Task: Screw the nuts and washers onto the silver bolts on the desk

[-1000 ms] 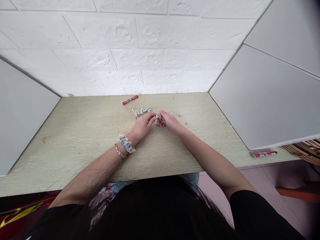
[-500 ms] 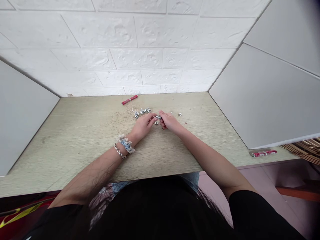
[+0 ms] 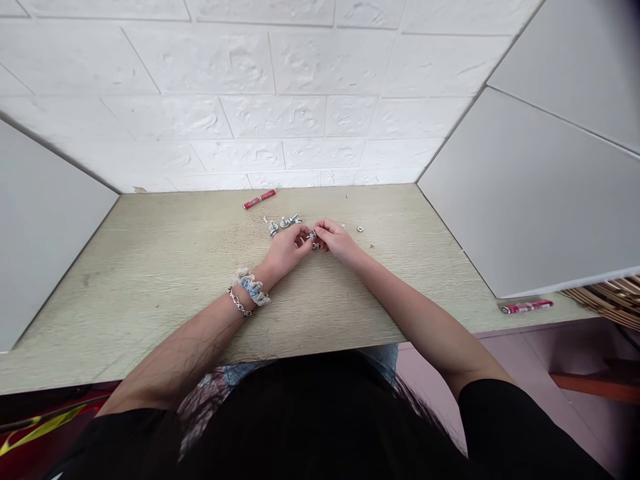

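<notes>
Between both hands, above the middle of the wooden table, is a small metal bolt piece [image 3: 311, 235]. My left hand [image 3: 289, 250], with a scrunchie and chain bracelet at the wrist, pinches it from the left. From the right, the fingertips of my right hand [image 3: 336, 240] close on the same piece; its exact shape is partly hidden by fingers. A loose nut [image 3: 314, 246] lies just below the fingertips. Several silver bolts [image 3: 284, 222] sit beyond my left hand, one bolt [image 3: 273, 228] standing at their left end. Another nut [image 3: 360, 229] lies right of my right hand.
A red marker-like tube [image 3: 259, 199] lies near the white brick wall. A second red tube [image 3: 527, 307] is at the right edge of the table [image 3: 150, 280], beside a woven basket [image 3: 610, 297]. Grey panels stand on both sides.
The metal piece has shifted slightly left and turned between the fingers. My right hand's fingertips have moved left, closer to my left hand, and now partly cover the loose nut.
</notes>
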Demonstrator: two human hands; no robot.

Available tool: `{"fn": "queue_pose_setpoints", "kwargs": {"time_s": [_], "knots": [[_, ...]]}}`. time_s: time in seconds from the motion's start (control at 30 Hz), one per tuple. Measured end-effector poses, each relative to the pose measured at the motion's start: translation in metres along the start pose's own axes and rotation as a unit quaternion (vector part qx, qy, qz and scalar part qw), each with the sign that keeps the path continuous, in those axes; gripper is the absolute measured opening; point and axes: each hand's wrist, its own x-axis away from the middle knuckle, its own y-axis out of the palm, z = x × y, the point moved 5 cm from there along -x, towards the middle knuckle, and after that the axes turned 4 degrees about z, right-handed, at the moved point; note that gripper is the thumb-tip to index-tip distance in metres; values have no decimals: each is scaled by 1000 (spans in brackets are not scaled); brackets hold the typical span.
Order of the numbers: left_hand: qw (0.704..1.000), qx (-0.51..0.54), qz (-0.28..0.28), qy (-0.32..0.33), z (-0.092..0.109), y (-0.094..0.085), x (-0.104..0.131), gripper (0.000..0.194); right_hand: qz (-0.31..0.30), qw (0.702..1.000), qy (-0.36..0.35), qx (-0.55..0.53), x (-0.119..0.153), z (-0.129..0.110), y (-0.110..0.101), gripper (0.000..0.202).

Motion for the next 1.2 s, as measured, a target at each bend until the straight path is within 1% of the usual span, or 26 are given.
{"fn": "queue_pose_setpoints", "kwargs": {"time_s": [0.13, 0.27, 0.33, 0.4, 0.47, 0.53, 0.6, 0.67, 0.73, 0.83, 1.03, 1.2], "knots": [[1000, -1, 9, -2, -2, -1, -1, 12, 9, 999, 3, -34, -1, -1, 3, 1], [1000, 3, 1, 5, -1, 0, 0, 13, 20, 997, 0, -74, -3, 2, 1, 20], [1000, -3, 0, 13, 0, 0, 0, 14, 26, 996, 5, -86, -5, 4, -1, 24], [1000, -12, 5, 27, 1, 0, 0, 14, 34, 996, 17, -77, -5, 5, -4, 17], [999, -19, 14, 45, 2, -1, 1, 15, 47, 998, 26, -43, -4, 5, -6, 4], [998, -22, 20, 62, 2, -1, 1, 15, 45, 999, 25, -1, -3, 4, -6, 26], [997, -23, 20, 74, 3, -1, 2, 15, 31, 999, 19, 36, -1, 3, -6, 45], [996, -25, 19, 83, 4, -1, 3, 15, 23, 997, 9, 68, 0, 2, -6, 56], [995, -27, 18, 91, 4, -1, 4, 15, 22, 995, 0, 92, 1, 2, -7, 60], [995, -30, 17, 91, 4, -1, 3, 15, 12, 995, 3, 101, 2, 2, -8, 56], [998, -29, 27, 50, -1, -1, 0, 13, -10, 995, -14, 95, 0, 1, -5, 32], [999, -30, 20, 27, -2, -1, 0, 13, -20, 999, 4, 36, 0, -1, -1, 11]]}}
